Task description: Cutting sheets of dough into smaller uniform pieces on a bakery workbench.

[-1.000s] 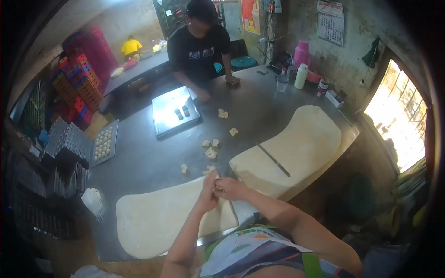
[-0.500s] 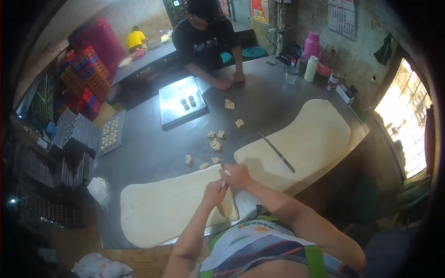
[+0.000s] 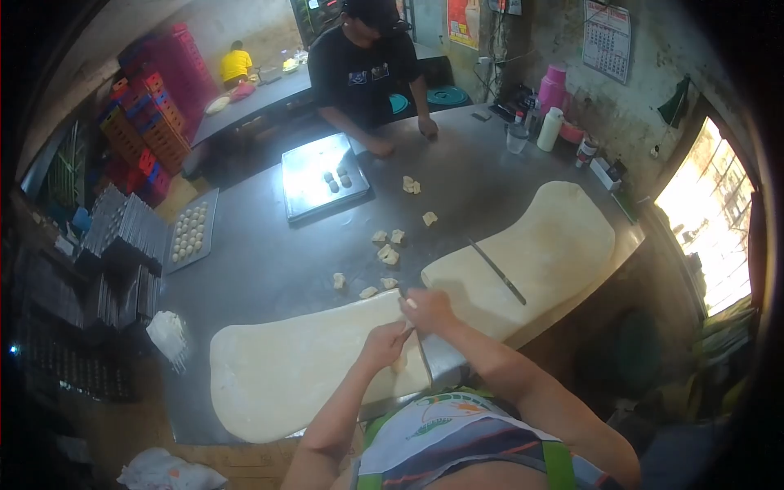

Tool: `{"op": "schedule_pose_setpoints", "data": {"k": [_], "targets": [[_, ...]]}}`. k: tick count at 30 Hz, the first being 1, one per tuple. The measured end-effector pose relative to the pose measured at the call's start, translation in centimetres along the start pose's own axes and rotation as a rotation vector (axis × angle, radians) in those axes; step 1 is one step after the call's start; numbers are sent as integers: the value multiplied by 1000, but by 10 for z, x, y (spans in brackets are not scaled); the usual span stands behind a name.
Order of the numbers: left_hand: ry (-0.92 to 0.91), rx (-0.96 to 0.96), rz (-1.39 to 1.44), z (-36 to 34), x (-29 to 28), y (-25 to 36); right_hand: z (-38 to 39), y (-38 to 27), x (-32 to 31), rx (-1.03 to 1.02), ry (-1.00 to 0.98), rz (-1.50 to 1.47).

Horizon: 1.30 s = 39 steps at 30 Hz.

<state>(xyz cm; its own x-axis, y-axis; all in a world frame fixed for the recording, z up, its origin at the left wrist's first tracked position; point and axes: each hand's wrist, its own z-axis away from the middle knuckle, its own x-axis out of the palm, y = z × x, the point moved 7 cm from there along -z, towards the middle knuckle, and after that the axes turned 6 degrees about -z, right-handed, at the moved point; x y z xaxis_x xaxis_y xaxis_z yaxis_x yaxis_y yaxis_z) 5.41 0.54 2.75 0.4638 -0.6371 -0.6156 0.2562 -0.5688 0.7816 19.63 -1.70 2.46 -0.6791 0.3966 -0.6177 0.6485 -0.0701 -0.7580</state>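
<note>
Both my hands are together at the right end of a long, flat dough sheet [image 3: 294, 367] on the metal table. My right hand [image 3: 429, 312] is closed, with a small pale bit of dough showing at its fingers. My left hand [image 3: 384, 346] touches it from below, fingers curled over the sheet's cut end; what they grip is hidden. A second dough sheet [image 3: 547, 237] lies to the right, with a long, narrow knife [image 3: 496, 271] across it. Several torn dough lumps [image 3: 388, 255] lie just beyond my hands.
A shiny tray [image 3: 327, 208] with several small round pieces sits mid-table, near a co-worker in black [image 3: 363, 82]. At left are a tray of dough balls [image 3: 191, 232], stacked metal pans [image 3: 122, 233] and a flour heap [image 3: 169, 336]. Bottles and a pink thermos [image 3: 552, 90] stand far right.
My hands stay together at the sheet's end, the left slightly lower against the right. The co-worker's hands have moved apart. The whole view has shifted slightly.
</note>
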Motion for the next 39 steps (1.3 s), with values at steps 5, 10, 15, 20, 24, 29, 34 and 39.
{"op": "schedule_pose_setpoints", "data": {"k": [5,10,15,20,24,29,34,39], "targets": [[78,145,94,-4,-24,17,-11,7,-25,-193,226,337],[271,161,72,-19,-46,7,-6,-67,-21,-422,-137,-129],[-35,-260,146,-34,-33,-51,-20,-82,-31,-530,-104,-355],[305,86,102,-31,-32,6,-5,-87,-46,-542,68,-199],[189,-24,-80,-12,-13,-21,8,-75,-25,-386,200,-192],[-21,72,-244,-13,-5,21,-16,12,-5,-48,-94,215],[139,-387,431,-9,-39,-22,-6,-4,-16,-187,199,334],[223,274,41,-24,-52,-4,-2,-74,4,-328,-365,-213]]}}
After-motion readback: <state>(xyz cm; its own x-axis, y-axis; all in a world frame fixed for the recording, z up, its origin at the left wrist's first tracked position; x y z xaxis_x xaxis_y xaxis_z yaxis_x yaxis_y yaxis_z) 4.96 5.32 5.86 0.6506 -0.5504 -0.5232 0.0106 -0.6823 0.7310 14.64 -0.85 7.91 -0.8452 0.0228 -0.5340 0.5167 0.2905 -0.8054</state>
